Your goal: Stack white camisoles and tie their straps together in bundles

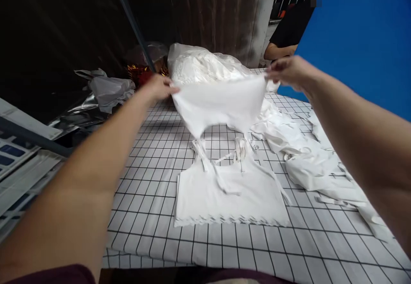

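Note:
A white camisole top (221,102) is stretched out in the air between my two hands, its hem edge up and its straps hanging down. My left hand (159,88) pinches one corner of it. The opposite corner is gripped by my right hand (290,72), which is slightly blurred. Below lies a flat stack of white camisole tops (231,194) on the checked tablecloth (144,198), straps pointing away from me and wavy hems towards me. The dangling straps meet the straps of the stack, and I cannot tell exactly where they touch.
Loose white garments (308,159) are heaped along the right of the table. Behind stands a clear plastic bag (205,63) full of white cloth. White plastic bags (111,89) and a grey pole (133,20) are at the left. Near a blue panel (359,40) another person's arm (279,52) shows.

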Available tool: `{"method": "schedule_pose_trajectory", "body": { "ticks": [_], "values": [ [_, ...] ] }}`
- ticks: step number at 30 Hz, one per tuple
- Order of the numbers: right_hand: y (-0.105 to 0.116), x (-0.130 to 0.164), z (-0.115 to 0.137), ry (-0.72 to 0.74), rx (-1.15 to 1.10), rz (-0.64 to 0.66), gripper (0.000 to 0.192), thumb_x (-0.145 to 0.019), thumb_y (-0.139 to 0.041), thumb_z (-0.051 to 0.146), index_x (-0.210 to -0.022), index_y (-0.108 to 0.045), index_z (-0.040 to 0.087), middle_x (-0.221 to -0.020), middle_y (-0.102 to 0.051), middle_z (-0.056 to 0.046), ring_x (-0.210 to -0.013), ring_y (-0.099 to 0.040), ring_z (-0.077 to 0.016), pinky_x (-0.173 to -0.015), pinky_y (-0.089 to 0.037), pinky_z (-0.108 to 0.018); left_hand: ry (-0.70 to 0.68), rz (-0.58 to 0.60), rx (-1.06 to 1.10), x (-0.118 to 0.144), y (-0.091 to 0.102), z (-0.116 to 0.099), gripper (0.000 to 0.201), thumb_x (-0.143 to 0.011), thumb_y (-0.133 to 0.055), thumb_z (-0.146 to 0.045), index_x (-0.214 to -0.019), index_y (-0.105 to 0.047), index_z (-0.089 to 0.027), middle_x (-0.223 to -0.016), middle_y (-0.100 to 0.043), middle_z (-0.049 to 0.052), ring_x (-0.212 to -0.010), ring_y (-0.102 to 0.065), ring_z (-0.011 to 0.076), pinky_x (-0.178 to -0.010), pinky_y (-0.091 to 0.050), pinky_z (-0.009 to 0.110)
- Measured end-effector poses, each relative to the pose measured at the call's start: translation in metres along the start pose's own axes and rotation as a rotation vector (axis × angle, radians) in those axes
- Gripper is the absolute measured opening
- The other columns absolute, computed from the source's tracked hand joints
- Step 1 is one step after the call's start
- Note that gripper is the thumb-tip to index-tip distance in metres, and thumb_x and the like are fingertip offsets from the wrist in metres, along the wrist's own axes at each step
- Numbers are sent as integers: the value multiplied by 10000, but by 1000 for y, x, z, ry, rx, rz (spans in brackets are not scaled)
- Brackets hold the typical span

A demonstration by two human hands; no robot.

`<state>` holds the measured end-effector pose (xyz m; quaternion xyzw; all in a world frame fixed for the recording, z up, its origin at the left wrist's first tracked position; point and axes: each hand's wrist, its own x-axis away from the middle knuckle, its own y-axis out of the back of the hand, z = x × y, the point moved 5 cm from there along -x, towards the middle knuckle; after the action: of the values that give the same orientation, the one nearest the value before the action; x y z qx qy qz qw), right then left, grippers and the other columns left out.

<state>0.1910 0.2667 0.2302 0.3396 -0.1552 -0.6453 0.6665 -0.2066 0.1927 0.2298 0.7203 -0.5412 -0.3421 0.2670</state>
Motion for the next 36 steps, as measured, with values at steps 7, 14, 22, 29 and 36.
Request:
{"method": "schedule_pose_trajectory", "body": {
  "ticks": [7,14,22,29,36],
  "values": [
    [36,-36,97,214,-314,-298,423,-842,-569,128,-1206,-498,-76,-1080,-681,-93,-957,-691,-158,-719,-459,-259,-235,-433,-124,-49,100,-74,638,-860,-459,-374,-1217,-507,154,-939,-592,85,-928,-669,289,-670,-436,392],
    [-16,104,4,178,-176,-123,191,-843,-716,156,-977,-686,22,-845,-727,-106,-715,-680,-126,-679,-567,-304,-530,-159,-333,100,0,13,288,-866,-552,-241,-932,-734,-28,-892,-664,29,-913,-638,147,-804,-492,303],
    [-76,246,-104,3,-157,92,227,-829,-714,396,-940,-712,199,-882,-741,-56,-788,-698,-194,-715,-578,-332,-483,93,-152,226,-86,84,223,-877,-541,-183,-965,-745,-166,-886,-652,54,-826,-630,174,-714,-535,304],
    [-43,299,-86,132,-185,-80,183,-854,-681,352,-986,-710,228,-942,-746,-49,-869,-713,-202,-829,-592,-361,-692,-63,-289,266,-52,47,224,-876,-557,-108,-1017,-723,-161,-891,-649,77,-897,-577,217,-707,-524,341],
    [-63,366,-119,241,19,71,175,-897,-603,340,-1029,-707,290,-1009,-754,-28,-936,-722,-249,-885,-583,-419,-723,81,-402,336,-86,68,271,-872,-539,-59,-1040,-700,-198,-949,-673,80,-929,-571,226,-762,-511,373]
  ]
}}
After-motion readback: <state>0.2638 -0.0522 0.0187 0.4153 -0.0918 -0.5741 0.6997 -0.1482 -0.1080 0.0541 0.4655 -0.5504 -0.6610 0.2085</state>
